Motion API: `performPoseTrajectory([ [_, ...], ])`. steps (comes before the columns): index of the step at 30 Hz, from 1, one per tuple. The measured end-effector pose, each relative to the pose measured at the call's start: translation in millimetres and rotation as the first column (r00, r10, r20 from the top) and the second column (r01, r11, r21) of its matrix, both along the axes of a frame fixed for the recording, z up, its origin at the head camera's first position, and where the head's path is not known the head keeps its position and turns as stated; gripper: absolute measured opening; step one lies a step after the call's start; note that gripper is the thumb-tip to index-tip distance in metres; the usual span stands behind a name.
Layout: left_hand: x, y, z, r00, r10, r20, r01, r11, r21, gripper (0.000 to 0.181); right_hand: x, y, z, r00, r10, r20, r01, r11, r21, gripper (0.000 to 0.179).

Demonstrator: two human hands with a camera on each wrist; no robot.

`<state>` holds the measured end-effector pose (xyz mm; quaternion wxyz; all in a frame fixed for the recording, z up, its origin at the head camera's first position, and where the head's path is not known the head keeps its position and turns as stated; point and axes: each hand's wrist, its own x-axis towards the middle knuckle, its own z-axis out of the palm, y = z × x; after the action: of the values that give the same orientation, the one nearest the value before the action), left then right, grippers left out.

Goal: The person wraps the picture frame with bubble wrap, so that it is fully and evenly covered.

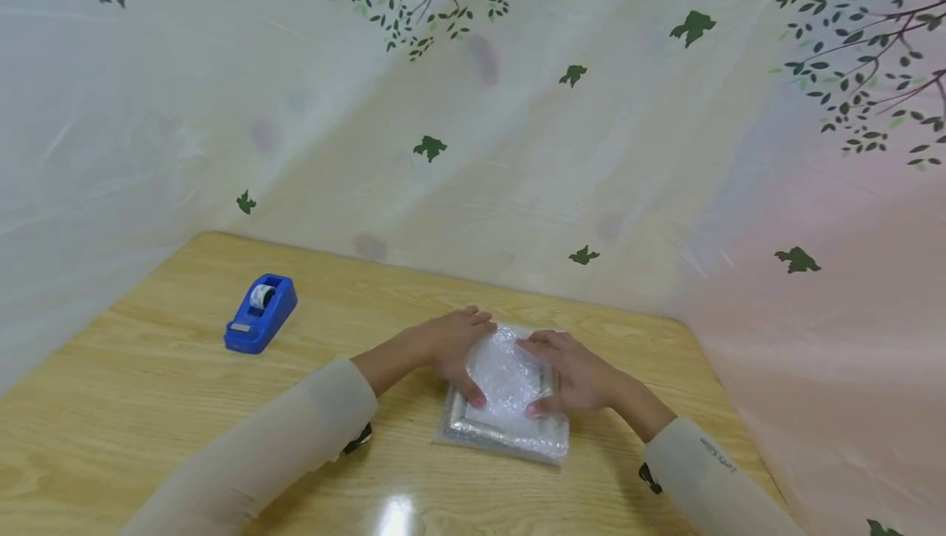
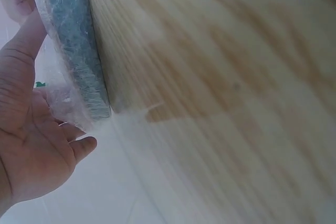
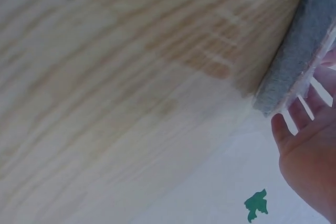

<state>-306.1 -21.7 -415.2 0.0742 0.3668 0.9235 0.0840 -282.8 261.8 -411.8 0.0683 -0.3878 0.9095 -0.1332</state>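
Note:
A flat rectangular frame [image 1: 480, 428], covered in clear bubble wrap [image 1: 508, 368], lies on the wooden table. Across its left side rests my left hand [image 1: 452, 347], thumb and fingers spread apart. My right hand [image 1: 580, 372] lies over the right side, with its thumb and fingertips on the wrap. In the left wrist view, the wrapped edge [image 2: 76, 40] shows beside the left palm [image 2: 37, 145]. The right wrist view has the right fingers along the opposite wrapped edge [image 3: 296, 40]. What is inside the frame is blurred by the plastic.
A blue tape dispenser [image 1: 260, 314] with a roll in it stands at the left of the table [image 1: 133, 405]. Behind the table and along its sides hangs a pale cloth [image 1: 502, 191] printed with leaves and branches. The table's right edge runs near the right forearm.

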Motion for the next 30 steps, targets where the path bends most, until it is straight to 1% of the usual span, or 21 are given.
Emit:
performPoseTrajectory([
  [6,0.6,4.0,2.0,1.0,-0.018,-0.015,0.018,0.999,-0.027,0.12,-1.8,0.7,1.4,1.0,0.011,-0.018,-0.011,0.999,0.037,0.1],
  [14,0.1,3.8,3.1,1.0,-0.011,-0.026,0.009,0.999,-0.044,0.12,-6.0,-5.1,4.9,0.995,0.039,-0.097,-0.028,0.993,0.117,0.106],
  [19,-0.6,3.2,3.9,1.0,-0.006,-0.024,0.004,0.998,-0.067,0.124,-5.2,-9.7,9.0,0.997,0.025,-0.078,-0.013,0.989,0.149,0.105],
  [24,1.0,3.5,5.8,1.0,-0.009,-0.02,0.008,0.997,-0.078,0.125,-5.0,-8.5,7.1,0.998,0.004,-0.062,0.005,0.988,0.153,0.106],
  [30,4.5,2.4,8.3,0.999,-0.02,-0.05,0.014,0.994,-0.106,0.126,-2.8,-8.7,8.9,0.999,0.001,-0.052,0.006,0.99,0.138,0.106],
])
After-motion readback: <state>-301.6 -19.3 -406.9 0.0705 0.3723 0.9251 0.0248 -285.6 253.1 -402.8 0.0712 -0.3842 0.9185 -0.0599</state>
